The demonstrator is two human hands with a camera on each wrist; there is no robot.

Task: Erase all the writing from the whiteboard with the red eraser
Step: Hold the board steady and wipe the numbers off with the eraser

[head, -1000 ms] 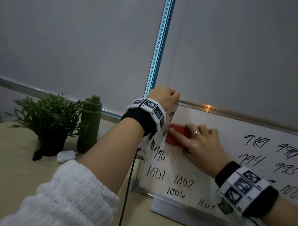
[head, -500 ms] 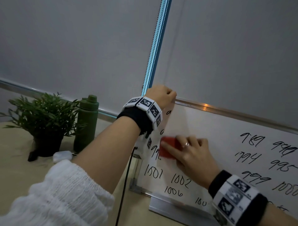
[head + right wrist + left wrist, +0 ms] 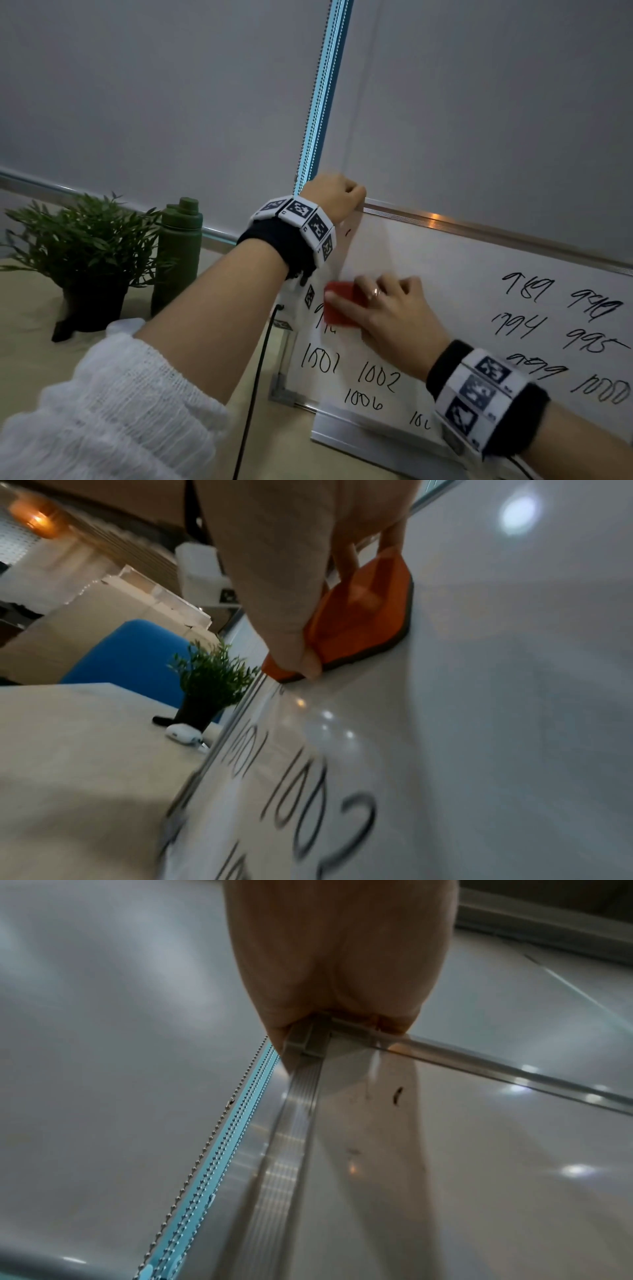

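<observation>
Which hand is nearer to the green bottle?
Left. The left hand grips the whiteboard's top-left corner, right of the bottle. The right hand holds the eraser farther right.

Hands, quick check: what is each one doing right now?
Left hand: fingers curled over the whiteboard top-left corner, gripping the frame.
Right hand: holding the red eraser, pressed flat against the board.

The whiteboard (image 3: 445,274) leans on the table (image 3: 27,342) against the blinds (image 3: 479,102). The eraser (image 3: 337,306) lies flat on its left part, under the right hand (image 3: 390,318); the left hand (image 3: 334,195) sits on its top left corner. Left of the board stand a bottle (image 3: 178,253) and, further left, a plant (image 3: 85,246)
</observation>
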